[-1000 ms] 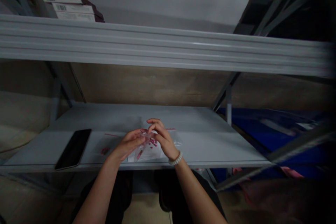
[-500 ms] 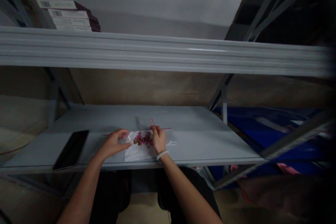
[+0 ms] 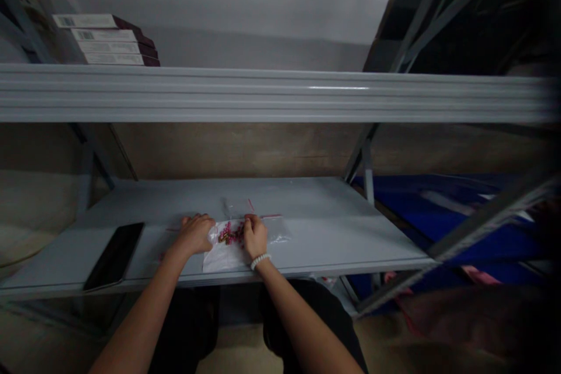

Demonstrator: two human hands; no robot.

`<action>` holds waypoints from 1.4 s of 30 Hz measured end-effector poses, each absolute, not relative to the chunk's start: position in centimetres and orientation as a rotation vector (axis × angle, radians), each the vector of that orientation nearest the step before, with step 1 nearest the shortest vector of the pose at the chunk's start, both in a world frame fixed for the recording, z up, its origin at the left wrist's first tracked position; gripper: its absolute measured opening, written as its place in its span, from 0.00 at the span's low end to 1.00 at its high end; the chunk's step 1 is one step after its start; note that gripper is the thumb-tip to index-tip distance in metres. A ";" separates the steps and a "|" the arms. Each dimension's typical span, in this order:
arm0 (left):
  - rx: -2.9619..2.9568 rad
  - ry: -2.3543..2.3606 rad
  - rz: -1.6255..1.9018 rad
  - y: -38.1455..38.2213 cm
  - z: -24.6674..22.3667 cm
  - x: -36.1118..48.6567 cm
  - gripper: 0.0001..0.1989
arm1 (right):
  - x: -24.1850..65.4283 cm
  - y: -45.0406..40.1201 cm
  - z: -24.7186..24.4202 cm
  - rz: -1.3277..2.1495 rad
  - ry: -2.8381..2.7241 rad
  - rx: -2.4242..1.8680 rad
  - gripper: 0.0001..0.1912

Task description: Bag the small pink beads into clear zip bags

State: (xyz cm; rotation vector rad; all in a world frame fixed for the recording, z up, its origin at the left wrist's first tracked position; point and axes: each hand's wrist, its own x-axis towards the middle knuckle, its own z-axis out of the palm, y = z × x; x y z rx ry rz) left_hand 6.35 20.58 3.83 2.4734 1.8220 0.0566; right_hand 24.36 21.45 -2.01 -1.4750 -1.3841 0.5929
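Beads (image 3: 228, 234) in plastic bag (image 3: 221, 258), both hands laid on it

Pink beads are found bunched inside a clear plastic bag, between the two hands. A thin red line is seen along the bag's far side. The bag is lying flat near the front edge of a grey metal shelf (image 3: 333, 210). The left hand (image 3: 195, 235) is placed on the bag's left edge, with its fingers curled downward. The right hand (image 3: 255, 236) is set just right of the beads, with its fingertips (image 3: 250, 220) pressed onto the film. Whether the film is pinched by either hand cannot be told. A white beaded bracelet (image 3: 260, 261) is worn on the right wrist. A black phone (image 3: 114, 256) is lying on the same shelf, left of the hands. Stacked barcoded boxes (image 3: 105, 40) are seen on the shelf above.
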 end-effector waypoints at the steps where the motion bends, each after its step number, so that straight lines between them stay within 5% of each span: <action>1: 2.483 1.825 0.030 20.6 3.9 6.5 0.18 | 24.3 21.5 -2.1 0.589 -1.384 -1.479 0.18; 42: 2.680 1.760 -0.258 21.1 6.6 8.3 0.16 | 24.1 21.8 -2.6 0.551 -1.447 -1.484 0.18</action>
